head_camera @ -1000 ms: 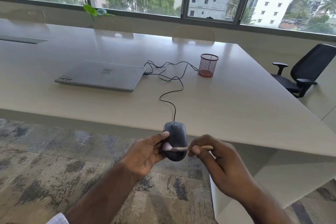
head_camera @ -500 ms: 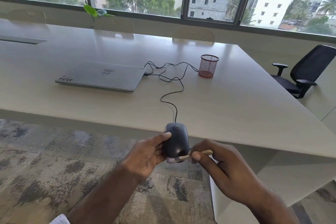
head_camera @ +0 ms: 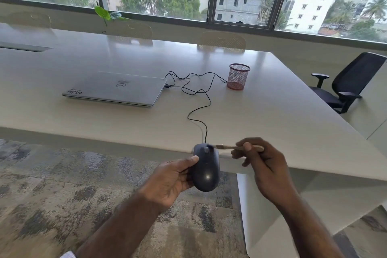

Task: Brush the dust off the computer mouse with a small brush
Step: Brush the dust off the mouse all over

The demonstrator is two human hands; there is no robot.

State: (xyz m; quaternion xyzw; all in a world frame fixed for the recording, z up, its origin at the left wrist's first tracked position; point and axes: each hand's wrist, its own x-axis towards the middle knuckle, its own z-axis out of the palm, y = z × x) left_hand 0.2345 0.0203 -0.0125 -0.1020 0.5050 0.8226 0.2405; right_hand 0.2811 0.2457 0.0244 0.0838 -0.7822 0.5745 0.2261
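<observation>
We see the mouse (head_camera: 206,170) held in the air just off the table's (head_camera: 261,119) near edge, gripped from the side by the left hand (head_camera: 170,180), thumb across its top. The right hand (head_camera: 265,161) pinches a small brush (head_camera: 236,147) whose tip touches the mouse's front by the wheel. Beyond the mouse, its cable (head_camera: 196,111) runs to a closed laptop (head_camera: 115,89); a red mesh cup (head_camera: 239,76) stands right of that laptop.
</observation>
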